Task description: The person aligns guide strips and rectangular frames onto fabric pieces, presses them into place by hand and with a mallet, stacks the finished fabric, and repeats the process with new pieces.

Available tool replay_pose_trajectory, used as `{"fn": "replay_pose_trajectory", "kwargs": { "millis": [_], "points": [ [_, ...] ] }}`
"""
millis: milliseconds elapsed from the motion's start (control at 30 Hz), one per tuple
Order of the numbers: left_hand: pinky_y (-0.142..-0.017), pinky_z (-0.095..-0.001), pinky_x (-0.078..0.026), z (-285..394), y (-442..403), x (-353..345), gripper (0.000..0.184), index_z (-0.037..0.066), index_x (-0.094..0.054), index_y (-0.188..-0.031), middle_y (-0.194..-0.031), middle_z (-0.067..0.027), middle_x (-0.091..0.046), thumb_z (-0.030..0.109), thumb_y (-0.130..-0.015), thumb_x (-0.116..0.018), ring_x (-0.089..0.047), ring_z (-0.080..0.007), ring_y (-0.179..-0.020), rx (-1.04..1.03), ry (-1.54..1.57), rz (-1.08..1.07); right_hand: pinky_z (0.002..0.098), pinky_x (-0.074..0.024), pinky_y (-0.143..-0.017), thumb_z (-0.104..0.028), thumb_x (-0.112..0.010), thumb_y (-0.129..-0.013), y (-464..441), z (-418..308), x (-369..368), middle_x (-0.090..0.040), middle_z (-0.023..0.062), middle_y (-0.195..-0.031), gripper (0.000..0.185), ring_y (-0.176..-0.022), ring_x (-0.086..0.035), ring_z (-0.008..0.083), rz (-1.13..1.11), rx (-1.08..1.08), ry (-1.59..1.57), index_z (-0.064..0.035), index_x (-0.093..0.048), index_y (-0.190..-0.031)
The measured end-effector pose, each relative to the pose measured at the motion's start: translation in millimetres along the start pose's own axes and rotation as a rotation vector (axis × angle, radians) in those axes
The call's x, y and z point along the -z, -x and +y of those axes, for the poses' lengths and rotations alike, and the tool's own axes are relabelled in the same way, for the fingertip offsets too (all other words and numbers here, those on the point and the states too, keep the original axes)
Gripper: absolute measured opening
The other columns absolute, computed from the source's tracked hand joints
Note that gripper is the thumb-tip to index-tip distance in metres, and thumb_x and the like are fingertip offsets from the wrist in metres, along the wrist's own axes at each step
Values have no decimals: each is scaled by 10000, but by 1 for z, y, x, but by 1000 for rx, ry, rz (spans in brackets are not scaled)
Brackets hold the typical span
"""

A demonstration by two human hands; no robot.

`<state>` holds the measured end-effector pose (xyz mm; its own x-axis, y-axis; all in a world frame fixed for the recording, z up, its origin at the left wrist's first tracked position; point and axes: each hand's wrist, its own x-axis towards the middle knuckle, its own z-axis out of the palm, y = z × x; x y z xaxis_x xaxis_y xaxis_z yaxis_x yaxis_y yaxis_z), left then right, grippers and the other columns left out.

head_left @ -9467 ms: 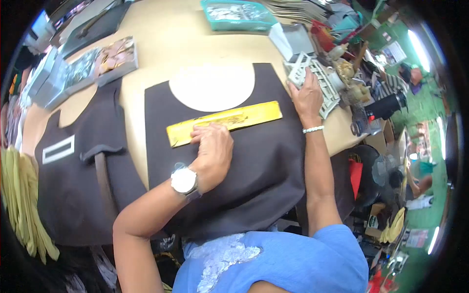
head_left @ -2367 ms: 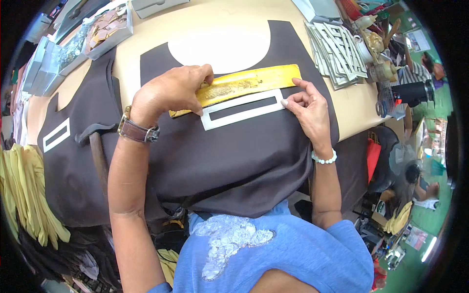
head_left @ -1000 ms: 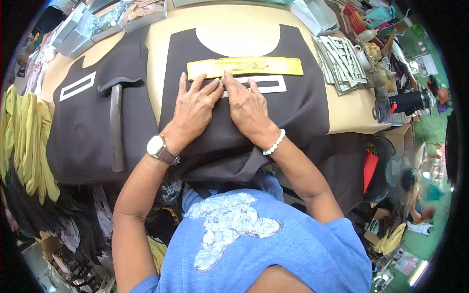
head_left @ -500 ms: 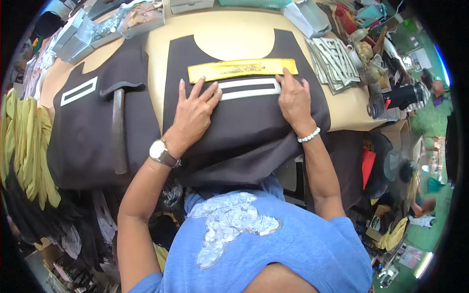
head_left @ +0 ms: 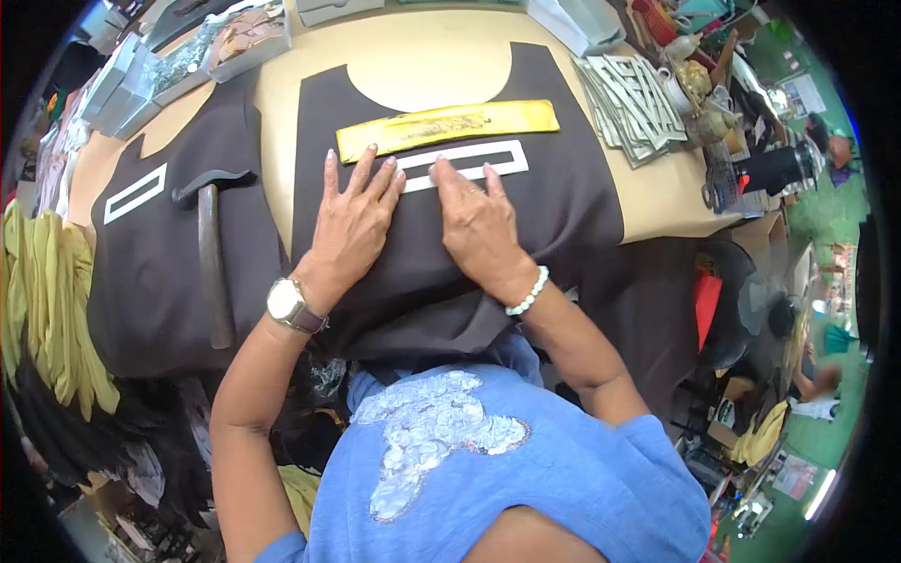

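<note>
A dark fabric piece [head_left: 554,202] with a curved cutout is spread before me. Across it lies a worn yellow strip [head_left: 516,116], with a white rectangular frame [head_left: 507,155] just below. My left hand [head_left: 352,225] is open and flat on the fabric, fingers spread; its fingertips reach the yellow strip's lower edge and the frame's left end. My right hand [head_left: 481,225] is open too, palm down, its index fingertip on the middle of the frame and another finger near the lower edge. Neither hand grips anything.
On the left, a hammer [head_left: 212,258] lies on a second dark piece [head_left: 141,272] bearing another white frame [head_left: 136,193]. A stack of pale frames [head_left: 627,108] sits at right. Boxes of small parts [head_left: 249,45] stand at the back left; yellow cloths [head_left: 47,300] hang at the left edge.
My right hand has moved left from the frame's right end to its middle, leaving the yellow strip. My left hand stays at the left end. The whole view has shifted slightly.
</note>
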<state>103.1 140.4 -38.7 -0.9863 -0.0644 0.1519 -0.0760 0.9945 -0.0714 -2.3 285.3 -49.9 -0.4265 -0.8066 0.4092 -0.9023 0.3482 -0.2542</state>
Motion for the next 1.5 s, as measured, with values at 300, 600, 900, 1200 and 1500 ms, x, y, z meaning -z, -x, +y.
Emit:
{"fn": "replay_pose_trajectory", "kwargs": {
  "millis": [300,600,900,1200,1500],
  "points": [
    [-1096,-574,-156,20,0,12,424,14,-530,-1217,-1279,-145,-491,40,-795,-501,-282,-281,-1340,13,-377,-108,501,-401,-939,-41,-435,-864,28,81,33,-643,139,-1081,358,-998,-618,274,58,-140,111,38,-490,-1210],
    [-1004,-581,-273,15,2,5,476,20,-405,-1318,-1328,-235,-414,183,-883,-509,-346,-397,-1268,494,97,201,452,-425,-867,-240,-576,-840,-53,89,56,-625,133,-1015,374,-957,-591,299,-377,-126,26,-105,-552,-1188],
    [-1048,-613,-166,18,3,-17,561,49,-266,-1417,-1441,-286,-209,294,-939,-428,-176,-450,-1341,834,163,192,551,-251,-1011,-312,-496,-896,-173,131,-45,-405,155,-1348,404,-1262,-341,357,-146,60,284,-156,-508,-1269],
    [-1043,-611,-184,16,4,-19,506,-34,-379,-1340,-1429,-244,-284,272,-938,-408,-232,-427,-1327,810,176,130,583,-217,-1042,-169,-425,-841,-91,136,27,-395,218,-1369,423,-1292,-294,421,-300,-331,696,77,-546,-1164],
    [-1038,-445,-325,22,22,-11,383,-42,-492,-1257,-1294,-221,-493,43,-883,-475,-457,-317,-1230,649,634,478,435,-424,-745,-50,-587,-793,16,129,73,-578,213,-858,145,-815,-546,378,8,-385,106,32,-521,-892]
  ]
}}
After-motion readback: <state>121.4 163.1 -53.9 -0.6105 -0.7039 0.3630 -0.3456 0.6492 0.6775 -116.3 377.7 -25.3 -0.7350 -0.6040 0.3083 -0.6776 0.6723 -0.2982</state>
